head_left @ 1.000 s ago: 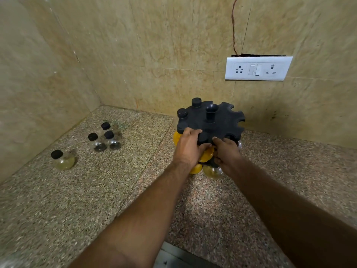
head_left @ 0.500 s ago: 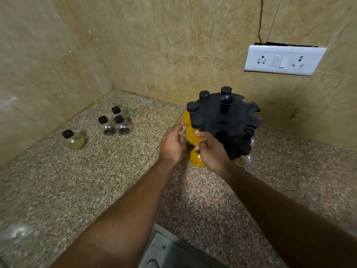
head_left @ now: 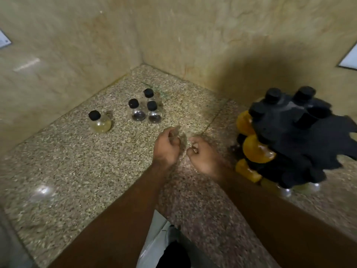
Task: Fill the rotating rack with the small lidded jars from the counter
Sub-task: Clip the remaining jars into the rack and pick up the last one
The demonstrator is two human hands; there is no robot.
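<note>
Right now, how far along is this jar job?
Done: the rack holds several jars, including orange jars, with open slots on top. In hand: nothing; the left hand and right hand hover empty over the counter. Left: the yellowish jar and three clear jars to load.

No text, label, brand, number or sign can be read. The jars (head_left: 137, 113) at the far left of the surface (head_left: 77, 171) and the black rack (head_left: 289, 128) at right show no legible marking, and the view is blurred.
</note>
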